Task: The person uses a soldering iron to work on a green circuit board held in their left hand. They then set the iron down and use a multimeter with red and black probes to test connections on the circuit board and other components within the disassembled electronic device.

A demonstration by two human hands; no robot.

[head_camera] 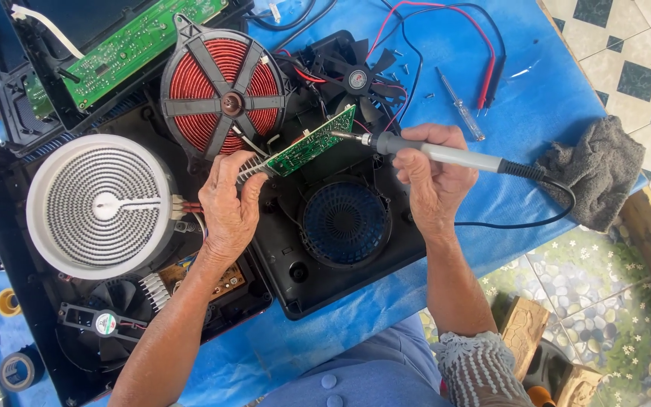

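Note:
My left hand point(231, 203) grips a small green circuit board point(312, 141) by its finned metal heat sink, holding it tilted above an opened black cooktop housing point(318, 283). My right hand point(431, 177) holds a grey soldering iron point(446, 154), its metal tip touching the board's upper right edge. The iron's black cord point(559, 196) loops off to the right. A red copper induction coil point(224, 94) lies just behind the board.
A white round radiant heater element point(99, 205) sits at left. A black fan point(359, 79), red and black probe leads point(487, 75), a clear-handled screwdriver point(461, 105) and a grey rag point(597, 169) lie on the blue table cover point(536, 83). Tape rolls point(16, 369) rest at lower left.

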